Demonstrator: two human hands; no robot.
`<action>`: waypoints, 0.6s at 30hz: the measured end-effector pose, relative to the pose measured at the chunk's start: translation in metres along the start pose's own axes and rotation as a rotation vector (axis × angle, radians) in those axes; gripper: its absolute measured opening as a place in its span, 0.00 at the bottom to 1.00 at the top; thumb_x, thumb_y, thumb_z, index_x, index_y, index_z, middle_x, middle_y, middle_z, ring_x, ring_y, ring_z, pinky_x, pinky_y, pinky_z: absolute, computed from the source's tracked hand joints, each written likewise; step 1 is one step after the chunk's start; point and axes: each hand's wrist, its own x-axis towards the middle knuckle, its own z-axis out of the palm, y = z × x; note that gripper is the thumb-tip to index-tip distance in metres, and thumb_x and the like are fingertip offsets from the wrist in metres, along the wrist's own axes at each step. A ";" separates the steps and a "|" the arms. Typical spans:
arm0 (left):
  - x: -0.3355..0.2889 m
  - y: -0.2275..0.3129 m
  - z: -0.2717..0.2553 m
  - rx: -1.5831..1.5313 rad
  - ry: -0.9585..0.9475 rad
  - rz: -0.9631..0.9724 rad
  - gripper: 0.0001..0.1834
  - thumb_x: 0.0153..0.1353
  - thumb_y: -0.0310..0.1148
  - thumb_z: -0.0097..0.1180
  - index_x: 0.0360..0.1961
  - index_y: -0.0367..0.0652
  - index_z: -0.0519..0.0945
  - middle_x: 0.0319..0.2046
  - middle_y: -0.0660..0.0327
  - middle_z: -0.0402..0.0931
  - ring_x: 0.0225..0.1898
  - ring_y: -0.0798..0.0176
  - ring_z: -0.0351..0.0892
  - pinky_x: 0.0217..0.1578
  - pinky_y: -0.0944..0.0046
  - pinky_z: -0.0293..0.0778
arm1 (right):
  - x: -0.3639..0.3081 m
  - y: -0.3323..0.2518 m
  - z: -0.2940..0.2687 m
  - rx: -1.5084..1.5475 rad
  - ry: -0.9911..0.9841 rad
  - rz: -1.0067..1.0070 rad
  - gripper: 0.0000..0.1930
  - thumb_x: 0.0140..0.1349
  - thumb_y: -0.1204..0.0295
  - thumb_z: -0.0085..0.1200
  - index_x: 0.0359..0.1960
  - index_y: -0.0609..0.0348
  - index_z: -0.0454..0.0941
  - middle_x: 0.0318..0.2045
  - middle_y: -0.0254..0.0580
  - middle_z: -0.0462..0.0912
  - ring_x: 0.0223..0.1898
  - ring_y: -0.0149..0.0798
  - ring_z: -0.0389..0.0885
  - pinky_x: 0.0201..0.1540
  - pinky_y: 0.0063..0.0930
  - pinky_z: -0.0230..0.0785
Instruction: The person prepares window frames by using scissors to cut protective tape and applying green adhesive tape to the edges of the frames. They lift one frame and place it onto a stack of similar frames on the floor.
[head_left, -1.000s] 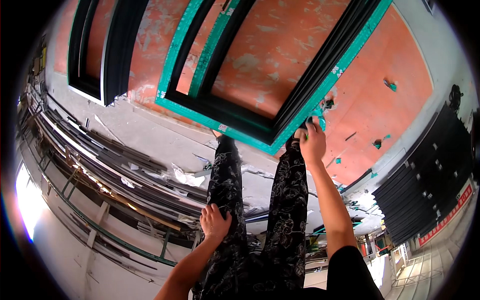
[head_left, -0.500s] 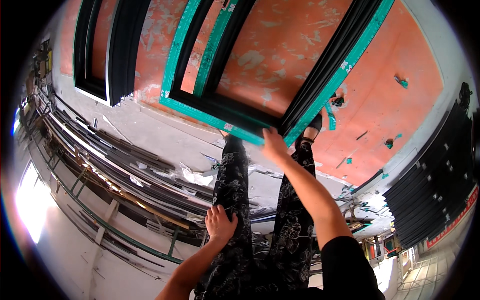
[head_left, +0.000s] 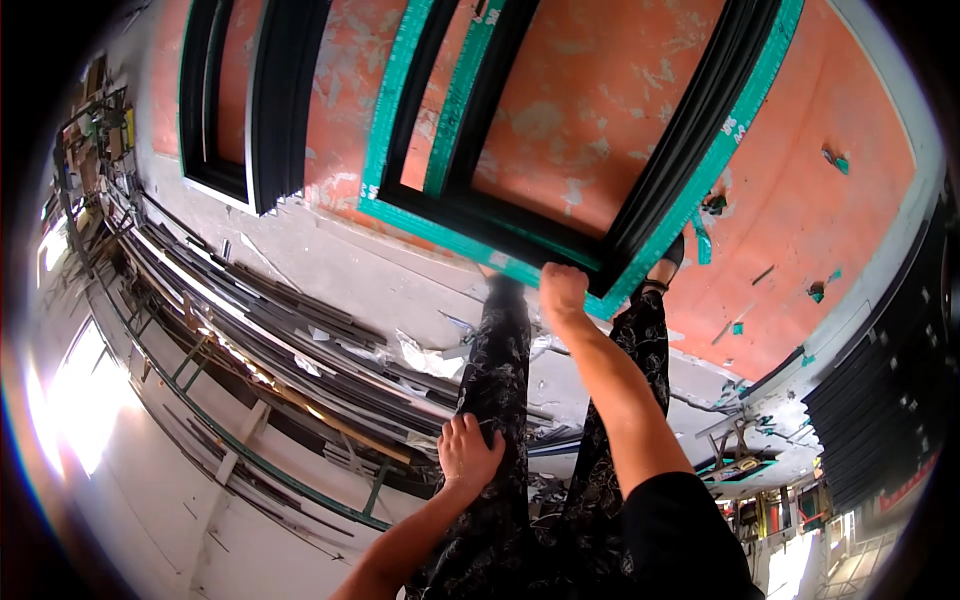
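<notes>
A black window frame [head_left: 540,243] with green protective film along its outer edges lies in front of me, divided by an inner bar. My right hand [head_left: 565,288] is closed around its near rail, just left of the near right corner; the fingertips are hidden behind the rail. Down on my left thigh rests my left hand [head_left: 468,452], its fingers loosely spread over the dark patterned trousers [head_left: 497,375] and holding nothing.
An orange, paint-worn surface [head_left: 770,250] under the frame carries scraps of green film [head_left: 702,240]. A second dark frame [head_left: 285,110] lies at far left. Long profiles [head_left: 270,300] are stacked on a rack to the left. Black strips [head_left: 870,380] hang or lean at right.
The whole scene has shifted right and slightly down in the view. My right hand now looks more tightly closed on the near rail. My left hand stays on the thigh.
</notes>
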 end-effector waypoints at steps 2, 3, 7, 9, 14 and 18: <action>0.002 -0.003 -0.009 -0.019 0.013 -0.008 0.24 0.51 0.48 0.57 0.37 0.37 0.70 0.38 0.50 0.70 0.44 0.46 0.70 0.44 0.51 0.68 | -0.015 0.011 -0.021 0.015 0.010 0.000 0.04 0.50 0.70 0.51 0.25 0.51 0.78 0.22 0.38 0.82 0.26 0.40 0.82 0.23 0.42 0.71; 0.000 -0.004 -0.013 -0.044 0.022 -0.004 0.24 0.51 0.48 0.57 0.38 0.37 0.70 0.38 0.50 0.70 0.45 0.46 0.70 0.44 0.50 0.68 | -0.024 0.016 -0.041 0.003 0.016 0.000 0.04 0.50 0.70 0.51 0.25 0.51 0.78 0.22 0.38 0.82 0.26 0.40 0.82 0.23 0.42 0.71; -0.001 -0.006 -0.016 -0.054 0.106 -0.004 0.23 0.51 0.48 0.56 0.36 0.37 0.70 0.37 0.50 0.71 0.44 0.46 0.71 0.44 0.50 0.69 | -0.062 0.048 -0.105 -0.021 0.083 -0.098 0.06 0.45 0.73 0.55 0.27 0.53 0.74 0.24 0.38 0.81 0.29 0.39 0.80 0.28 0.35 0.70; 0.002 -0.004 -0.019 -0.055 0.128 0.007 0.24 0.51 0.48 0.56 0.37 0.37 0.70 0.37 0.50 0.71 0.45 0.46 0.71 0.45 0.49 0.68 | -0.080 0.059 -0.135 0.011 0.063 -0.114 0.07 0.42 0.73 0.57 0.26 0.53 0.75 0.25 0.39 0.80 0.30 0.39 0.80 0.29 0.34 0.70; 0.004 0.004 -0.015 -0.035 0.186 0.043 0.24 0.52 0.49 0.55 0.37 0.37 0.71 0.39 0.50 0.71 0.45 0.47 0.71 0.46 0.49 0.68 | -0.114 0.080 -0.176 -0.106 0.095 -0.066 0.02 0.46 0.73 0.54 0.23 0.52 0.79 0.23 0.38 0.82 0.29 0.40 0.81 0.24 0.36 0.70; 0.009 -0.004 -0.015 -0.110 0.211 0.036 0.24 0.53 0.50 0.55 0.37 0.37 0.71 0.39 0.49 0.72 0.45 0.46 0.72 0.45 0.49 0.69 | -0.132 0.082 -0.233 -0.145 -0.112 -0.055 0.06 0.43 0.72 0.58 0.26 0.53 0.81 0.27 0.41 0.83 0.32 0.42 0.83 0.28 0.36 0.72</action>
